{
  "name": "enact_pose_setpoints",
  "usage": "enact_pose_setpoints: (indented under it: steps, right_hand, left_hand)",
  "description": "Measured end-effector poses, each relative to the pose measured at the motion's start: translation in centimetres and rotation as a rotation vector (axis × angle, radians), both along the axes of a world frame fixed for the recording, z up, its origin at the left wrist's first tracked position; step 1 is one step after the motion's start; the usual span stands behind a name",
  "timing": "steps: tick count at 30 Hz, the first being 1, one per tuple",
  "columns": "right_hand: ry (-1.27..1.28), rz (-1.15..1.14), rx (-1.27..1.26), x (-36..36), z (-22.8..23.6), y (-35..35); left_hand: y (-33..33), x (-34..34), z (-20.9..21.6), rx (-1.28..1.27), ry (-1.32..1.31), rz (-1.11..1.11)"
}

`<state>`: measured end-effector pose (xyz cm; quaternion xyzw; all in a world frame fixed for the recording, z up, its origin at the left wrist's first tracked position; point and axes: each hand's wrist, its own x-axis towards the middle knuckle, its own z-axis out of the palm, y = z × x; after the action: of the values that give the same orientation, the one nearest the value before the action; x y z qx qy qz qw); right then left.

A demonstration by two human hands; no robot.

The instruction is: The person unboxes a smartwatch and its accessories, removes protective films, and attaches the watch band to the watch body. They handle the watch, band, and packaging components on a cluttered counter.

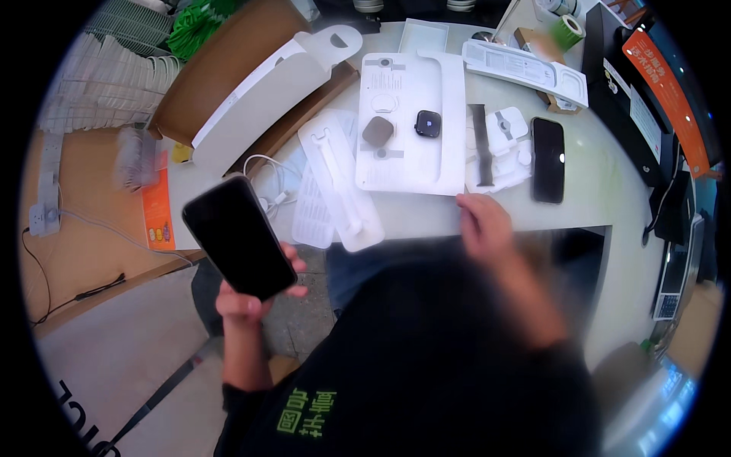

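Item one: a black phone [240, 238], screen dark, held up at 9 o'clock in our view, its top end leaning toward 11 o'clock. It lies at 12 o'clock from our left hand [245, 306] and at 9 o'clock, well apart, from our right hand [487, 228].

Hands: the left is closed around the phone's lower end, thumb along the near edge, fingertips showing past the 3 o'clock side. The right is blurred, at 3 o'clock, fingers partly curled; we see nothing in it, but how far it is open, and whether it touches the panel beside it, we cannot tell.

On the worktop [586, 206], reckoned from the right hand: at 11 o'clock, a white printed panel [415, 164], its near corner just beside the fingertips, bearing a dark square watch [428, 124] and a taupe rounded-square piece [378, 132]; at 12 o'clock, a dark strap [481, 145]; between 1 and 2 o'clock, a second phone [548, 160], lying flat, dark.

Reckoned from the left hand: toward 1 o'clock, a long white tray [339, 179]; between 12 and 1 o'clock, a coiled white cable [283, 197].
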<state>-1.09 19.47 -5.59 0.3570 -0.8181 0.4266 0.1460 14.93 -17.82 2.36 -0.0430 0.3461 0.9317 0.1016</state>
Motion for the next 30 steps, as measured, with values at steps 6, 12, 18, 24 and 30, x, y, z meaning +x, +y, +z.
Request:
enact_pose_setpoints:
  steps: [6,12,18,24,30]
  right_hand:
    - [-0.036,-0.036,0.029,0.3,0.0,0.0]
    - [-0.003,-0.072,0.027,0.3,-0.4,-0.3]
    - [0.001,-0.074,0.061,0.1,0.1,-0.6]
    - [-0.008,-0.069,0.119,0.1,0.4,-0.7]
    - [-0.003,-0.022,0.152,0.1,0.2,-0.4]
  left_hand:
    - [0.9,-12.3,0.4,0.161,0.361,-0.044]
    - [0.3,-18.1,0.9,0.125,0.377,-0.089]
    - [0.5,-23.2,-1.2,0.156,0.452,-0.222]
    - [1.2,-26.0,-2.9,0.205,0.506,-0.233]
    - [-0.4,-25.1,-3.8,0.181,0.526,-0.26]
